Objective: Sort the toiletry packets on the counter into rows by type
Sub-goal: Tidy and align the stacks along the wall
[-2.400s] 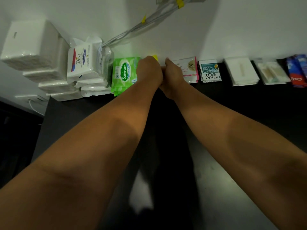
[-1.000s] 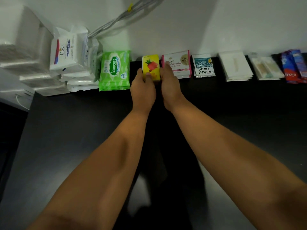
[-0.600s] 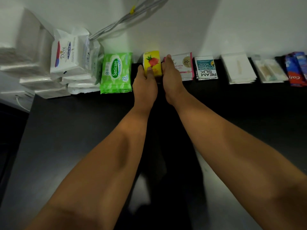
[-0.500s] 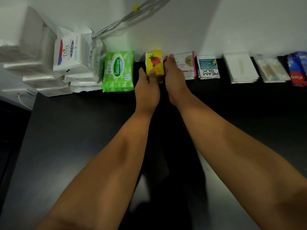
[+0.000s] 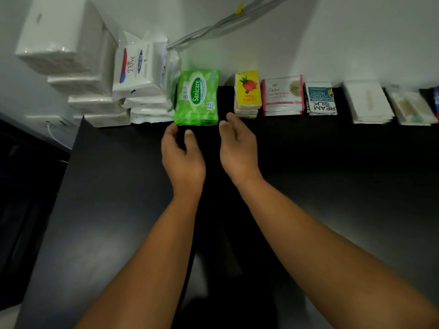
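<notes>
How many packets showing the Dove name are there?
2: a white pack just left of the green Sanicare pack, and a pink-edged sachet beside the yellow strawberry sachets. Others underneath may be hidden.

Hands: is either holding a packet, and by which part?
Nothing is held. Left hand and right hand are both open near the green Sanicare pack.

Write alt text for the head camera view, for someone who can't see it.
A person's left hand and right hand, both open and empty, reach over a black counter toward a green Sanicare wipes pack and a stack of yellow strawberry-print sachets. More packet stacks line the white wall.
</notes>
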`<state>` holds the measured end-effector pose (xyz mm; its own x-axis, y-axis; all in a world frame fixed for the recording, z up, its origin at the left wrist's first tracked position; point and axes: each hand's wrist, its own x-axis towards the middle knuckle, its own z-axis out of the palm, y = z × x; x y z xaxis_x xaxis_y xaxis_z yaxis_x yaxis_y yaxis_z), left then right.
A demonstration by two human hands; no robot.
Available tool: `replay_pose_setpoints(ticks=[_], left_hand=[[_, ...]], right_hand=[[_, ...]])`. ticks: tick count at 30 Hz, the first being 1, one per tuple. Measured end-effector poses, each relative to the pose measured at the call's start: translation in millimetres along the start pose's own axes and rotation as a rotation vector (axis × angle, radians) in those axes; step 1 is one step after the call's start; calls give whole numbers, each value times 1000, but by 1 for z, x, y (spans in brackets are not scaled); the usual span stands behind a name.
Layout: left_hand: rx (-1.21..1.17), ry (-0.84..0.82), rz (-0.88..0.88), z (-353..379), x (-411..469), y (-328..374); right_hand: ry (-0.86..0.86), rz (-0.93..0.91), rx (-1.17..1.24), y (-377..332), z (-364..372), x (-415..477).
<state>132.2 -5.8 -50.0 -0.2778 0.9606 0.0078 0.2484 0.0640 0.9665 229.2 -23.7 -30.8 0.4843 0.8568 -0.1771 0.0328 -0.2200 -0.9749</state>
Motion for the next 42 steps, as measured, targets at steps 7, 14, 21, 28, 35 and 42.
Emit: replay_pose_setpoints(ticks=[7, 14, 21, 28, 35, 42], left_hand=[[24, -74, 24, -4, 20, -4], [54, -172, 15, 0, 29, -5], [40, -210, -84, -4, 39, -9], [20, -274, -98, -19, 23, -10], [134, -372, -64, -17, 42, -2], [259, -290, -9, -5, 40, -1]], right_hand=[[-31, 84, -32, -6, 30, 28], [31, -33, -124, -7, 37, 47], [50, -10, -75, -6, 38, 44], [37, 70, -4, 6, 26, 19], [-19, 36, 4, -4, 28, 25], [-13, 8, -23, -5, 28, 40]])
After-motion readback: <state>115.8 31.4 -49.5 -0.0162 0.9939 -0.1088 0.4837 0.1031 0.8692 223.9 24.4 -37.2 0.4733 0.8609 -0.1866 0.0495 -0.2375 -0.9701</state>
